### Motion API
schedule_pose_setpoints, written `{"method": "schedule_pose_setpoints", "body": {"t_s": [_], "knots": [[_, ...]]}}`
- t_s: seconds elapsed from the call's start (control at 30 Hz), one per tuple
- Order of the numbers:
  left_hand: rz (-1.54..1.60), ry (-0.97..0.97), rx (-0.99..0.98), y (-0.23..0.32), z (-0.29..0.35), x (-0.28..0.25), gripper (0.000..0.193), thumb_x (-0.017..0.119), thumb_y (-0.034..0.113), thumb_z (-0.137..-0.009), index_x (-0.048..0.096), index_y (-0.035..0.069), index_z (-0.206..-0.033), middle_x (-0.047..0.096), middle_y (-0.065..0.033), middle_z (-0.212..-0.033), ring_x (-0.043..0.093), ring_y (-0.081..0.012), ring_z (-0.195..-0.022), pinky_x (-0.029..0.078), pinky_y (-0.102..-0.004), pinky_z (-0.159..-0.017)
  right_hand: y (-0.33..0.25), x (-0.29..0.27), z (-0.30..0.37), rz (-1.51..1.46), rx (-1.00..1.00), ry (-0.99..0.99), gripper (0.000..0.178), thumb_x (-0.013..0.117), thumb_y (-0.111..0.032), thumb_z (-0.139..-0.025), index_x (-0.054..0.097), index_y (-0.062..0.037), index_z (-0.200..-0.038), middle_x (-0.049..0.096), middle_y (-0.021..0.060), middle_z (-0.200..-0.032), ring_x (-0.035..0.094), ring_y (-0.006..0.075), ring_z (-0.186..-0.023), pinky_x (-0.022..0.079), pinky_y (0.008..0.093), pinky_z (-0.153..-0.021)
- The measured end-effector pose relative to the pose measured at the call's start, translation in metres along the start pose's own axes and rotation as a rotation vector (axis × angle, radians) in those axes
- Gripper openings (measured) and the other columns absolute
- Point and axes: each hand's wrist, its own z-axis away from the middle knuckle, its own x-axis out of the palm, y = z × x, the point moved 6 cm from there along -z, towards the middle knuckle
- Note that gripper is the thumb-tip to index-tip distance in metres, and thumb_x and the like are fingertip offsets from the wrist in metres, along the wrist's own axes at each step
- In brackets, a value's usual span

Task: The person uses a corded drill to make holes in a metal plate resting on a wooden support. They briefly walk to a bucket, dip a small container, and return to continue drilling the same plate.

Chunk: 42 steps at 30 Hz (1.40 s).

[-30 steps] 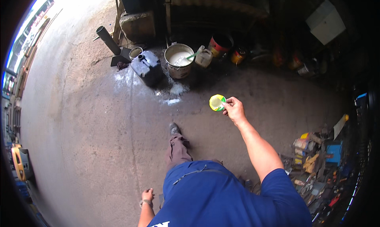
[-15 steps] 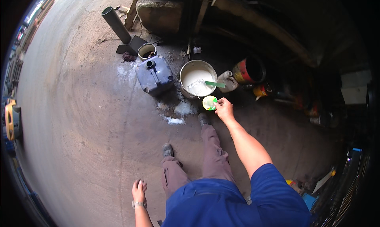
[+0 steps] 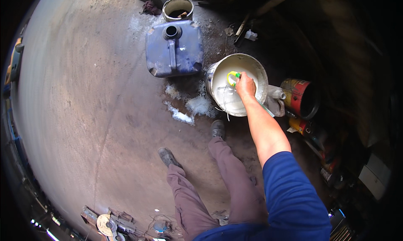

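Note:
My right hand (image 3: 246,86) reaches over a wide, pale bucket (image 3: 263,75) and grips a small yellow-and-green plastic cup (image 3: 232,77) by its edge. The cup is tilted above the white liquid (image 3: 226,66), close to its surface; whether it touches cannot be told. A pale green strip (image 3: 268,110) leans across the bucket's near right rim, partly hidden by my forearm. White strings hang over the bucket's near side. My left hand is out of the picture.
A blue jerrycan (image 3: 189,47) stands left of the bucket, with a smaller pail (image 3: 167,7) behind it. To the right are a whitish jug (image 3: 275,99) and a red-and-yellow drum (image 3: 294,96). White spills (image 3: 201,105) mark the floor. A tool with a round disc (image 3: 104,225) lies lower left.
My right hand has moved the cup forward from the bucket's near side to over the white liquid. My left hand has left the picture. The view has come closer to the bucket.

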Motion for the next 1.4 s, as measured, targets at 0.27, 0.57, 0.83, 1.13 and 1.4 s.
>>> {"method": "schedule_pose_setpoints", "body": {"t_s": [0.27, 0.57, 0.83, 1.13, 1.4], "knots": [[0.010, 0.002, -0.042, 0.009, 0.017, 0.013, 0.045, 0.058, 0.035, -0.098, 0.059, -0.002, -0.123, 0.066, -0.0157, -0.113, 0.065, -0.0295, -0.098, 0.055, -0.0416, -0.081, -0.013, 0.056, -0.046, 0.138, -0.086, -0.022, 0.019, 0.052, -0.012, -0.091, 0.065, -0.0057, -0.102, 0.072, 0.0246, -0.091, 0.071, 0.0424, -0.090, 0.056, 0.0515, -0.083], [0.044, -0.011, -0.016, 0.000, 0.024, 0.009, 0.042, 0.059, 0.035, -0.098, 0.061, 0.000, -0.122, 0.067, -0.0147, -0.110, 0.066, -0.0278, -0.093, 0.057, -0.0399, -0.076, -0.011, 0.043, -0.019, -0.207, 0.056, -0.009, 0.016, 0.069, -0.017, -0.086, 0.066, -0.0035, -0.095, 0.071, 0.0233, -0.089, 0.070, 0.0384, -0.090, 0.054, 0.0474, -0.081], [0.175, -0.161, 0.067, -0.031, 0.028, 0.034, 0.040, 0.060, 0.034, -0.098, 0.063, 0.002, -0.121, 0.068, -0.0138, -0.108, 0.067, -0.0262, -0.089, 0.058, -0.0384, -0.071, -0.003, -0.056, 0.018, -0.803, 0.056, 0.017, 0.013, 0.068, -0.008, -0.089, 0.063, 0.0035, -0.092, 0.065, 0.0100, -0.074, 0.064, 0.0155, -0.058, 0.051, 0.0289, -0.050], [0.561, -0.074, 0.355, -0.126, -0.035, 0.082, 0.048, 0.065, 0.039, -0.096, 0.064, -0.001, -0.123, 0.072, -0.0095, -0.098, 0.066, -0.0173, -0.082, 0.054, -0.0344, -0.075, -0.086, -0.225, 0.153, -0.725, -0.266, -0.278, 0.020, 0.066, -0.017, -0.096, 0.060, 0.0004, -0.105, 0.064, 0.0051, -0.088, 0.058, 0.0095, -0.067, 0.046, 0.0228, -0.056], [0.692, -0.095, 0.267, -0.215, -0.058, 0.064, 0.061, 0.065, 0.043, -0.092, 0.058, 0.000, -0.134, 0.061, -0.0215, -0.135, 0.057, -0.0335, -0.127, 0.044, -0.0401, -0.106, -0.330, -0.260, 0.370, -0.564, -0.516, -0.401, 0.027, 0.066, -0.023, -0.096, 0.061, -0.0033, -0.115, 0.064, 0.0051, -0.093, 0.059, 0.0159, -0.078, 0.046, 0.0314, -0.067]]}}
